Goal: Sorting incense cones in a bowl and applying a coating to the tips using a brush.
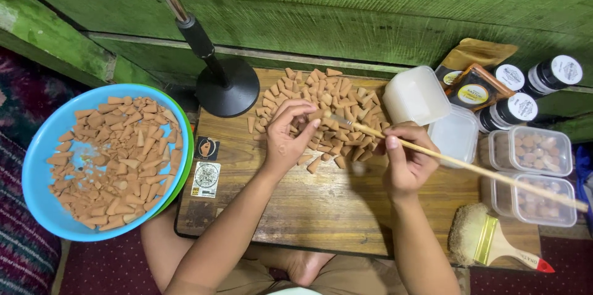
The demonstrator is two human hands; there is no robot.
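My left hand (288, 135) pinches a small brown cone (321, 114) between thumb and fingertips over the wooden board (321, 208). My right hand (404, 159) grips a long thin paintbrush (469, 166), its tip touching the held cone. Beneath both hands lies a pile of several brown clay-coloured cones (321, 94), spread over the board's far middle.
A blue bowl (46, 202) at the left holds many more cones. A black stand base (227, 87) with a pole sits behind. At the right are white plastic boxes (415, 95), clear lidded tubs (532, 150), dark jars (511, 109), packets (474, 87) and a wide brush (488, 238).
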